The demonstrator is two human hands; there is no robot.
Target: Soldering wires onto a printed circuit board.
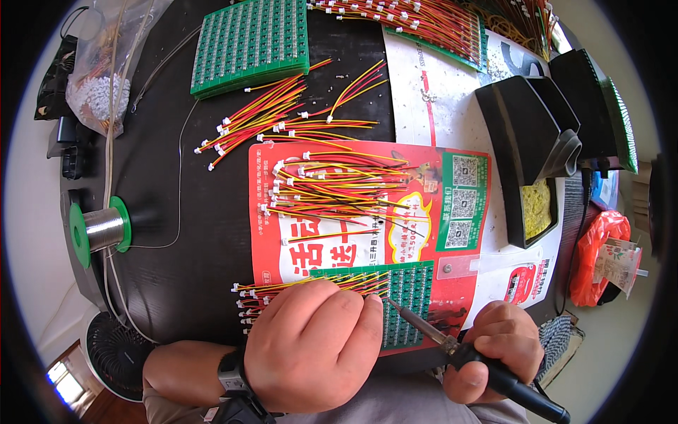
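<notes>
A soldering iron [487,371] lies in the grip of my right hand [507,343], its tip slanting up and left over a green circuit board panel [413,283]. That tip is close to the fingertips of my left hand [318,346], which is curled closed over the panel's left part. Whatever its fingers pinch is hidden beneath them. Red, yellow and black wires [304,285] with white plugs lie across the panel and pass under this hand. Farther back, a row of similar loose wires [339,184] rests on a red and white printed sheet [459,275].
A solder spool [102,230] stands at the left, a strand trailing from it. Stacked green panels [251,46] and more wires [265,116] lie behind. On the right are a black iron stand [526,127] with a yellow sponge [538,208] and a red bag [599,237].
</notes>
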